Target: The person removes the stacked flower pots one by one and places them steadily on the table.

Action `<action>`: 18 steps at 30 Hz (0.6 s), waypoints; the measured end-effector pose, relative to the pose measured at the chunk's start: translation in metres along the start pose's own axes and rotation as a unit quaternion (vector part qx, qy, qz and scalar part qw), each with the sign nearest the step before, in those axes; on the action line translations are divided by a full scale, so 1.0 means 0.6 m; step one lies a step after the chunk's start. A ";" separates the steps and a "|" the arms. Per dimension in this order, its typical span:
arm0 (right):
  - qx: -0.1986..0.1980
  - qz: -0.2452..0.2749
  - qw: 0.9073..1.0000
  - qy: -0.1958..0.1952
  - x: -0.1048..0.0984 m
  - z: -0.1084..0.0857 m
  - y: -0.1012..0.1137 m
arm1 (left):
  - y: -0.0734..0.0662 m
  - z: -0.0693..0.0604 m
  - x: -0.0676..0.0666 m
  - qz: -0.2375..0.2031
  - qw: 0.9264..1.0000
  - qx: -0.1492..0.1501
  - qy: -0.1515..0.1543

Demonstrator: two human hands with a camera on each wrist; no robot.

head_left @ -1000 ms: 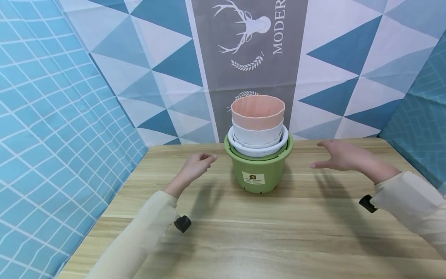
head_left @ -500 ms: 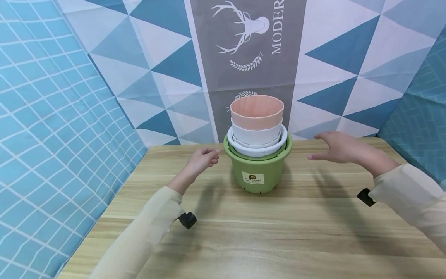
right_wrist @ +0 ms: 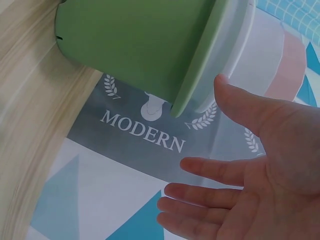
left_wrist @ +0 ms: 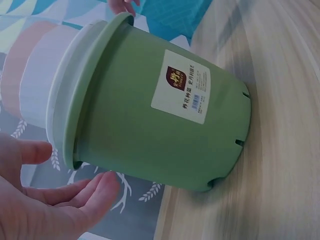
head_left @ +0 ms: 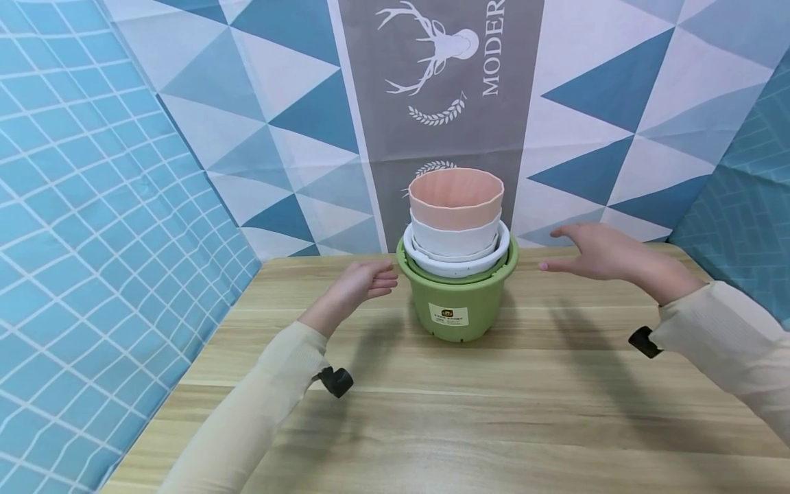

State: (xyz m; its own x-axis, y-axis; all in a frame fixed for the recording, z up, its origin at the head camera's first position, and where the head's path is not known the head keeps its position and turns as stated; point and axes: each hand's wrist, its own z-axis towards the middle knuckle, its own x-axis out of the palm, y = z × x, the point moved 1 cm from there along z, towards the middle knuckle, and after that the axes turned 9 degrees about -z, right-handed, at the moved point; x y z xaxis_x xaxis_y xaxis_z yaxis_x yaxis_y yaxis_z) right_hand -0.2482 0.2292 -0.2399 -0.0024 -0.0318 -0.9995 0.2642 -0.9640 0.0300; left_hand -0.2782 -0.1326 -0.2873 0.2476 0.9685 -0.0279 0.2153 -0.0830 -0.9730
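A stack of nested flower pots stands upright at the back of the table. Its outermost pot is green [head_left: 457, 309] with a paper label [left_wrist: 182, 86]; inside it sit a white pot with a thick rim [head_left: 459, 267], another white pot [head_left: 455, 239] and a pink pot [head_left: 457, 216] on top. My left hand [head_left: 358, 287] is beside the green rim on the left, fingers extended, seemingly just short of it. Farther off on the right, my right hand [head_left: 601, 252] hovers with thumb and fingers spread, holding nothing. In the right wrist view its palm [right_wrist: 295, 165] faces the stack.
The wooden table [head_left: 469, 418] stretches in front of the stack. Behind it hangs a patterned cloth [head_left: 296, 103] with a grey deer panel. Blue gridded cloth [head_left: 80, 226] borders the left side, and teal cloth [head_left: 740, 219] the right.
My left hand has moved right and slightly up toward the green rim, its fingers straightening. My right hand has risen and drifted a little left. The pots have not moved.
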 end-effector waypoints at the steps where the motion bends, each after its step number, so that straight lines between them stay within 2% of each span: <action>1: 0.001 0.003 1.000 -0.001 -0.001 0.000 0.001 | -0.001 0.001 0.001 -0.008 1.000 0.000 0.002; 11: -0.006 0.019 1.000 -0.007 -0.016 0.001 0.012 | -0.014 0.020 0.009 -0.085 0.996 -0.011 0.019; 18: -0.012 0.017 1.000 -0.009 -0.024 0.002 0.018 | -0.021 0.033 0.012 -0.136 0.990 -0.037 0.005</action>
State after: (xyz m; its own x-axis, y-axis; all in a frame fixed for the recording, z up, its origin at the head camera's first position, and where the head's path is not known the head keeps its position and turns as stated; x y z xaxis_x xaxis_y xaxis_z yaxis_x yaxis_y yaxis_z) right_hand -0.2467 0.2188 -0.2250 -0.0093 -0.0695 -0.9975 0.2881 -0.9555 0.0639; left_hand -0.2979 -0.1199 -0.2796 0.1796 0.9551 0.2356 0.3443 0.1634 -0.9245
